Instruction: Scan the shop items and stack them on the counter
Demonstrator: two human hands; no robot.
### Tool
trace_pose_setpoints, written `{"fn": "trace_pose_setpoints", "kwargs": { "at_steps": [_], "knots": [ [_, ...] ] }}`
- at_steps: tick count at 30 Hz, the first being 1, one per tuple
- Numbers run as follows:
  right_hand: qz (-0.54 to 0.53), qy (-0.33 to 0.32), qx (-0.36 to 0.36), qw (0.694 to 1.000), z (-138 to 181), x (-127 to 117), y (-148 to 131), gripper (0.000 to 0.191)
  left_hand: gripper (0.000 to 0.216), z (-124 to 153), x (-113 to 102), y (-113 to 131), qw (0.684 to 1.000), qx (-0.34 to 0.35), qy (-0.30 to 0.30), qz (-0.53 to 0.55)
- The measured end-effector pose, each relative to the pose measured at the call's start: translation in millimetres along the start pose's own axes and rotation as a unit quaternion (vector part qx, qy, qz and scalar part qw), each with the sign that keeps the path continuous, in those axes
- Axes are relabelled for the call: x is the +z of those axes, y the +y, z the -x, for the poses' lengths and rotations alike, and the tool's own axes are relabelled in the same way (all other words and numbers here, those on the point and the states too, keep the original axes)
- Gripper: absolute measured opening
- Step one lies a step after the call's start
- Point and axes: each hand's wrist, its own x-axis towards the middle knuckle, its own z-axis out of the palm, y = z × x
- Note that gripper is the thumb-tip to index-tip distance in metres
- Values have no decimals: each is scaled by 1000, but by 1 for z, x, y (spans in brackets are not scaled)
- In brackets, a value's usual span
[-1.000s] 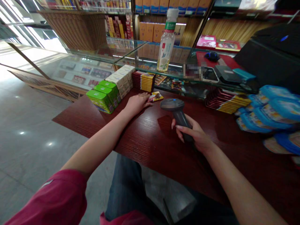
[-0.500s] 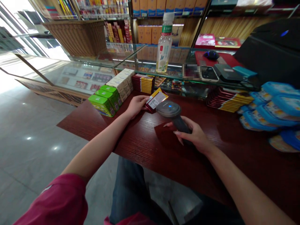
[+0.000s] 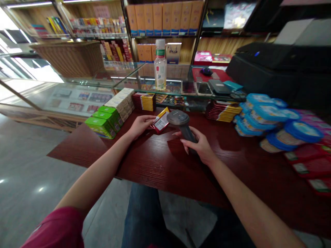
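Observation:
My left hand [image 3: 141, 126] grips the left edge of a flat red-and-yellow packet [image 3: 160, 122], tilted up off the dark wooden desk with a barcode label showing. In my right hand [image 3: 200, 144] is a grey handheld barcode scanner [image 3: 184, 128], fingers wrapped round its handle. The scanner's head is just right of the packet and partly in front of its right edge. Behind the left hand stands a stack of similar red-and-yellow packets [image 3: 144, 101]. Green boxes [image 3: 103, 121] and white boxes [image 3: 120, 102] form a row to its left.
Another stack of red-and-yellow packets [image 3: 222, 111] lies at the back right. Blue-lidded tubs [image 3: 267, 115] and red packs [image 3: 310, 162] fill the right side. A drink bottle [image 3: 160, 67] and a phone [image 3: 204, 89] rest on the glass counter [image 3: 178, 74] behind.
The view has swung up and to the right, bringing red packs into sight. The blue light on the scanner's head no longer shows. Both hands keep their holds.

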Motion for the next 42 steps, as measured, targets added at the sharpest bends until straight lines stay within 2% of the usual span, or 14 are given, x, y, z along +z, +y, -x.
{"fn": "trace_pose_setpoints", "kwargs": {
  "at_steps": [2, 4, 6, 8, 11, 14, 19, 23, 26, 28, 32, 36, 39, 42],
  "knots": [
    [-10, 70, -21, 997, 4, -8, 0, 50, 58, 2, 10, 2, 998, 48, 24, -19],
    [-15, 144, -28, 989, 14, -21, 1, 53, 52, 3, 28, 7, 989, 116, 39, -80],
    [-6, 192, -33, 981, 30, -38, 2, 55, 40, 2, 54, 15, 968, 175, 20, -180],
    [22, 220, -37, 975, 51, -57, 2, 57, 31, 1, 87, 25, 927, 217, -32, -305],
    [78, 239, -19, 968, 86, -84, 0, 60, 33, -3, 141, 39, 842, 262, -117, -457],
    [109, 240, 13, 965, 113, -104, -6, 57, 37, -14, 188, 46, 792, 307, -166, -501],
    [71, 243, 33, 967, 127, -110, -21, 50, 46, -38, 238, 44, 769, 333, -201, -507],
    [50, 229, 49, 971, 126, -108, -26, 45, 49, -53, 251, 43, 768, 346, -241, -482],
    [45, 220, 45, 974, 122, -109, -25, 44, 52, -54, 237, 38, 770, 372, -246, -455],
    [37, 207, 49, 976, 115, -109, -25, 44, 52, -52, 211, 32, 778, 388, -210, -448],
    [13, 149, 71, 986, 83, -91, -28, 41, 53, -41, 122, 23, 775, 382, -86, -497],
    [-6, 91, 63, 994, 34, -55, -26, 43, 58, -35, 30, 20, 760, 350, 4, -547],
    [-23, 45, 65, 997, 0, -29, -18, 43, 63, -42, -12, 15, 770, 324, 113, -539],
    [-30, 1, 69, 997, -20, -13, -11, 41, 65, -56, -33, 6, 788, 277, 185, -518]
  ]
}}
